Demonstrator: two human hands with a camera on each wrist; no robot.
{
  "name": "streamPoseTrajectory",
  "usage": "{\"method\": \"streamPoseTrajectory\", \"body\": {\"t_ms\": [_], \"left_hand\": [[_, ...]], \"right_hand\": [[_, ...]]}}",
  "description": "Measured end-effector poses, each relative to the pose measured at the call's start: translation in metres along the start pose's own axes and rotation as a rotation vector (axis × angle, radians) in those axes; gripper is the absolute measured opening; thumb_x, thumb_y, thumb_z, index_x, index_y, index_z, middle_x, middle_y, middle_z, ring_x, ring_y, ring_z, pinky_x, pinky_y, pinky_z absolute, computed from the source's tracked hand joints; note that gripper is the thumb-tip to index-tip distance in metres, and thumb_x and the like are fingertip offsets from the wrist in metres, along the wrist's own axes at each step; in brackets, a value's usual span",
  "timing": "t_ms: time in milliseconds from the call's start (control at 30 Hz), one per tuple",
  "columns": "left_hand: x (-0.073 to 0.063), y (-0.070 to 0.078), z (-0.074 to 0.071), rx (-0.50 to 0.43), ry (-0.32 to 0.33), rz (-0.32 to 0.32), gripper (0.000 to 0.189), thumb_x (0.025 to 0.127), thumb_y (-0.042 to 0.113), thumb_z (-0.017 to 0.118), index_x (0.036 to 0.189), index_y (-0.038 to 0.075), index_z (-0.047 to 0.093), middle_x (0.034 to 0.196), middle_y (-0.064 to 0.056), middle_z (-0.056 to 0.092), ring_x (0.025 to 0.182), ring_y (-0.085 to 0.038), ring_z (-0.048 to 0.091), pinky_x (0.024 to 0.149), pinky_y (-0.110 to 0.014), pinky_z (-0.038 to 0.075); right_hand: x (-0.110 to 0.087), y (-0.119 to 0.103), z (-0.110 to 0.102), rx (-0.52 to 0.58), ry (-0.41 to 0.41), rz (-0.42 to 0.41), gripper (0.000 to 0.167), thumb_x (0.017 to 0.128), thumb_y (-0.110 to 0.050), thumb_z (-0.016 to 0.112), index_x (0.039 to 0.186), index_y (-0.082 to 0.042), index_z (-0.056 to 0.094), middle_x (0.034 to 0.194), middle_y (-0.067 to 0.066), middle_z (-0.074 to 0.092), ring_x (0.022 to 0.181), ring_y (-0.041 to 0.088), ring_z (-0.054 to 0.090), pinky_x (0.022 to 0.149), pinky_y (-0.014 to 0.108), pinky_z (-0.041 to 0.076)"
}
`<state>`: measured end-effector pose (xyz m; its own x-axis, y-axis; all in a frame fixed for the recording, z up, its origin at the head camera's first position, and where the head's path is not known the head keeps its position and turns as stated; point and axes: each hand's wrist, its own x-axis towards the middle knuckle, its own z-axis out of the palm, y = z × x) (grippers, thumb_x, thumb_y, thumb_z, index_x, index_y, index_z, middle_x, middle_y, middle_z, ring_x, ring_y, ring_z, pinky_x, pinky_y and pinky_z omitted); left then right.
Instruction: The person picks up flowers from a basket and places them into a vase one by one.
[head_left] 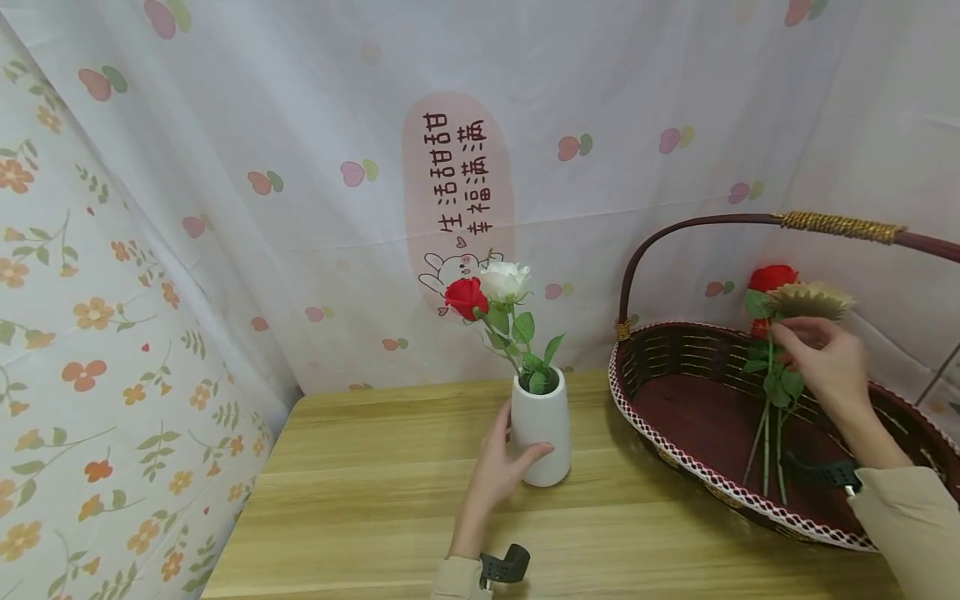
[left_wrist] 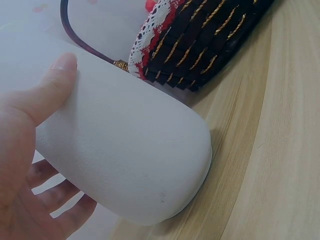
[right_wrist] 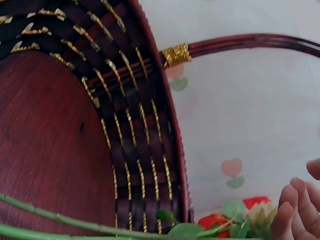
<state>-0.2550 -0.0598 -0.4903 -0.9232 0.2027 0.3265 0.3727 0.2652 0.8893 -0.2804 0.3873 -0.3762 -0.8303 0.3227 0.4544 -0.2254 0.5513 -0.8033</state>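
In the head view, my left hand point(head_left: 501, 460) holds the white vase point(head_left: 542, 425) low on its side, thumb across the front. The left wrist view shows its fingers point(left_wrist: 55, 195) behind the vase. A red rose point(head_left: 466, 297) and a white rose point(head_left: 506, 282) stand in the vase, leaning left. My right hand point(head_left: 831, 367) is at a beige flower point(head_left: 810, 300) in the basket, beside red flowers point(head_left: 772, 277) whose stems slant down inside. In the right wrist view, thumb and fingers point(right_wrist: 285, 220) stand apart near the flower heads; no firm hold shows.
The dark woven basket point(head_left: 712, 481), with lace-trimmed rim and tall arched handle point(head_left: 697, 221), stands at the right of the wooden table point(head_left: 360, 492). A printed curtain point(head_left: 300, 100) hangs behind, and a floral cloth point(head_left: 112, 375) covers the left side.
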Motion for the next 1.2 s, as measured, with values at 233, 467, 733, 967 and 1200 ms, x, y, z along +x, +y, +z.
{"method": "streamPoseTrajectory", "body": {"t_ms": [233, 467, 733, 967, 1200], "left_hand": [[0.0, 0.0, 0.0, 0.015, 0.002, 0.007, 0.082, 0.088, 0.041, 0.079, 0.154, 0.015, 0.037, 0.147, -0.006, 0.05, 0.132, -0.027, 0.049, 0.107, -0.052, 0.043], [0.0, 0.0, 0.0, 0.014, 0.004, 0.008, 0.082, 0.088, 0.041, 0.079, 0.154, 0.014, 0.037, 0.147, -0.007, 0.05, 0.133, -0.028, 0.049, 0.107, -0.051, 0.044], [0.0, 0.001, 0.0, 0.016, 0.0, 0.007, 0.082, 0.088, 0.039, 0.079, 0.154, 0.014, 0.037, 0.147, -0.007, 0.05, 0.132, -0.028, 0.049, 0.107, -0.052, 0.044], [0.0, 0.002, 0.0, 0.021, -0.001, 0.009, 0.082, 0.089, 0.039, 0.079, 0.154, 0.013, 0.036, 0.147, -0.008, 0.05, 0.132, -0.029, 0.049, 0.107, -0.053, 0.043], [0.001, 0.0, 0.001, 0.016, 0.001, 0.013, 0.081, 0.088, 0.039, 0.079, 0.153, 0.014, 0.038, 0.146, -0.007, 0.051, 0.131, -0.028, 0.05, 0.107, -0.053, 0.044]], "right_hand": [[-0.002, 0.013, -0.003, -0.004, 0.059, 0.097, 0.008, 0.097, -0.027, 0.067, 0.095, -0.027, 0.06, 0.067, -0.031, 0.058, 0.049, -0.002, 0.059, 0.045, 0.014, 0.046], [-0.005, 0.024, -0.001, -0.068, 0.074, 0.158, 0.02, 0.096, -0.029, 0.067, 0.098, -0.009, 0.063, 0.058, -0.032, 0.055, 0.046, -0.003, 0.058, 0.043, 0.016, 0.043], [-0.006, 0.038, 0.004, -0.211, 0.054, 0.198, 0.054, 0.097, -0.037, 0.065, 0.117, 0.014, 0.062, 0.055, -0.035, 0.046, 0.045, -0.003, 0.054, 0.042, 0.02, 0.043], [-0.006, 0.042, 0.008, -0.229, 0.026, 0.217, 0.052, 0.098, -0.031, 0.065, 0.12, 0.016, 0.06, 0.055, -0.038, 0.044, 0.045, -0.006, 0.055, 0.042, 0.019, 0.045], [-0.007, 0.044, 0.006, -0.292, 0.001, 0.233, 0.046, 0.099, -0.025, 0.063, 0.116, 0.018, 0.062, 0.051, -0.019, 0.057, 0.043, -0.006, 0.052, 0.056, 0.024, 0.046]]}}
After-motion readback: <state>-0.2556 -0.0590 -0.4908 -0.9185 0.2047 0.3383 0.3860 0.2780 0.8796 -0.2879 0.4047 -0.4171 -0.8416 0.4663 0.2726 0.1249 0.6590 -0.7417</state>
